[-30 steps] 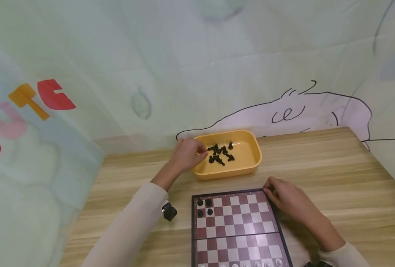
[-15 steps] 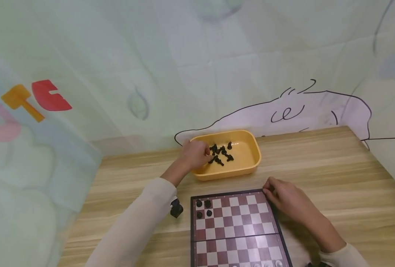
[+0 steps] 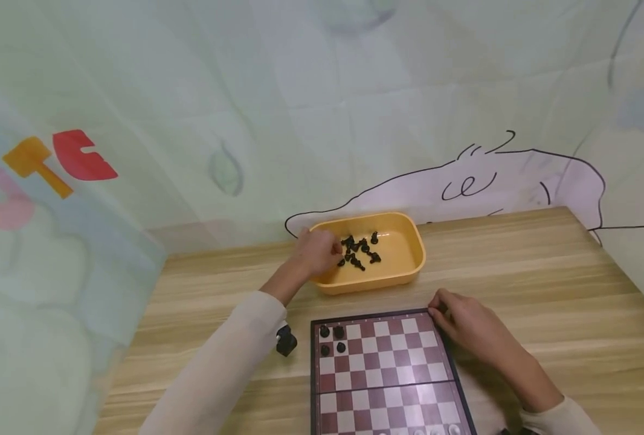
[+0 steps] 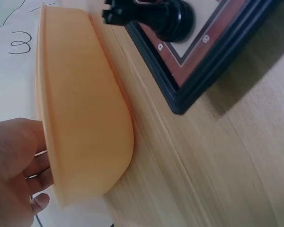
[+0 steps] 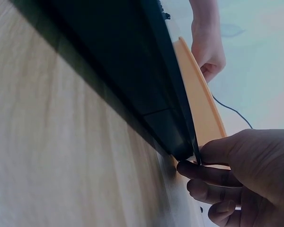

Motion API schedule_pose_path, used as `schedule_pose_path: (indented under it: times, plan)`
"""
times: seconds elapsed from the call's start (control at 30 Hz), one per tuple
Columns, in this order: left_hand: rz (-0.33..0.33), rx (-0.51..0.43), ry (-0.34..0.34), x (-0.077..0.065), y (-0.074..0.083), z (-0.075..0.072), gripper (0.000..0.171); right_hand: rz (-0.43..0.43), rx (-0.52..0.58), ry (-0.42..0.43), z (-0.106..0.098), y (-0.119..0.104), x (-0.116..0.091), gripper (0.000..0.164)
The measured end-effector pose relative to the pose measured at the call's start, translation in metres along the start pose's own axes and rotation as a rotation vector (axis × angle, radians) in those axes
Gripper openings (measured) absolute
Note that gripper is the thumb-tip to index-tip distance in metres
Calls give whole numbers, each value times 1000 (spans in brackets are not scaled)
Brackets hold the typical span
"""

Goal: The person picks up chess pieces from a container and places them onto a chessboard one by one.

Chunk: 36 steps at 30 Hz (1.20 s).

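My left hand [image 3: 318,251] reaches over the left rim of a yellow tray [image 3: 398,266]. Its curled fingertips are down by the black chess pieces [image 3: 361,246] lying loose there. Whether it pinches one cannot be made out; the tray wall hides the fingertips in the left wrist view. With thumb and index finger, my right hand [image 3: 471,323] pinches the far right corner of a chessboard [image 3: 389,350]. That grip on the board edge [image 5: 180,113] shows in the right wrist view. A few black pieces [image 3: 339,332] stand upright in the board's far left corner.
White pieces [image 3: 436,432] stand along the board's near edge, partly cut off by the frame. The tray sits just beyond the board on a wooden table [image 3: 518,266], near a printed wall cloth [image 3: 300,121].
My left hand has moved slightly right and lower into the tray, among the black pieces. Over the last half second it has barely shifted. The right hand stays at the board's corner.
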State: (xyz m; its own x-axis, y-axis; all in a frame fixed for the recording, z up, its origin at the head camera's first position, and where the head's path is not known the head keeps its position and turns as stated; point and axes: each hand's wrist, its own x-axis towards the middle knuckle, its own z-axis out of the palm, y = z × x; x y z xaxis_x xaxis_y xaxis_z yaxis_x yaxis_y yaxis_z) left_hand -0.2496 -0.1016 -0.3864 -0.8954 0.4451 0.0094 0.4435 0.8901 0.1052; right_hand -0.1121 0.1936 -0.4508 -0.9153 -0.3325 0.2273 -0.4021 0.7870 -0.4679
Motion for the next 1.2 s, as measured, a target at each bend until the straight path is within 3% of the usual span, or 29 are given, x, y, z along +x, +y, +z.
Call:
schedule_pose_path:
  times: [0.43,0.77,1.0,1.2]
  plan:
    - [101,-89,107,-17,-6,-14,12,3,-16,8,1,2,1,7]
    - [190,-102,208,-43,12,-25,12,-8,-6,-4,1,0,-1,7]
    - [296,-89,272,-65,27,-39,15,-17,-26,10,1,0,0,6]
    - [380,-73,282,-83,35,-43,15,-2,-27,4,2,1,-1,6]
